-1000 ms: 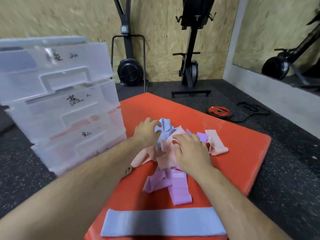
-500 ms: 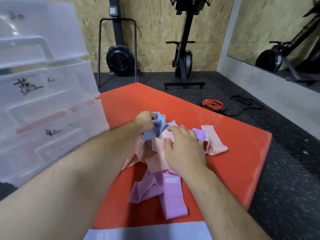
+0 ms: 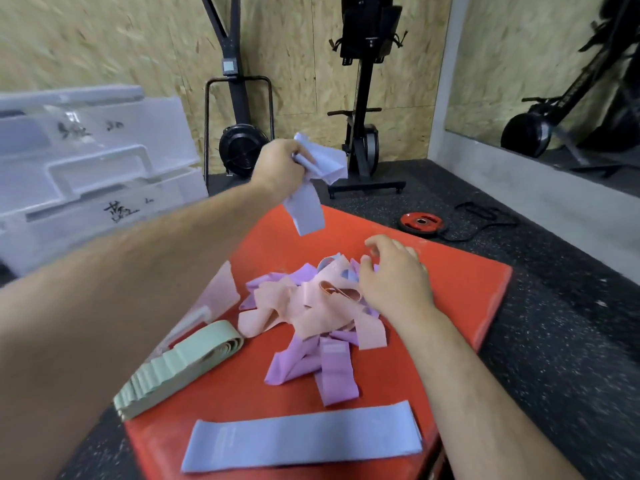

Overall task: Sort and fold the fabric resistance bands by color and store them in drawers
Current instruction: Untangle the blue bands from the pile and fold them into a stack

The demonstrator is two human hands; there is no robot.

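While left grip (image 3: pixel 280 168) clutches blue band (image 3: pixel 306 209) aloft, right grip (image 3: pixel 394 277) hangs loose over pile (image 3: pixel 311 311).

The drawers (image 3: pixel 104 161) are blurred and cut off at left; labels illegible. My left forearm (image 3: pixel 138 289) hides the mat's (image 3: pixel 464 299) left edge. My right hand (image 3: pixel 398 282) covers part of the pile (image 3: pixel 322 306).

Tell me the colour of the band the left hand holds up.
Pale blue band, best in the head view.
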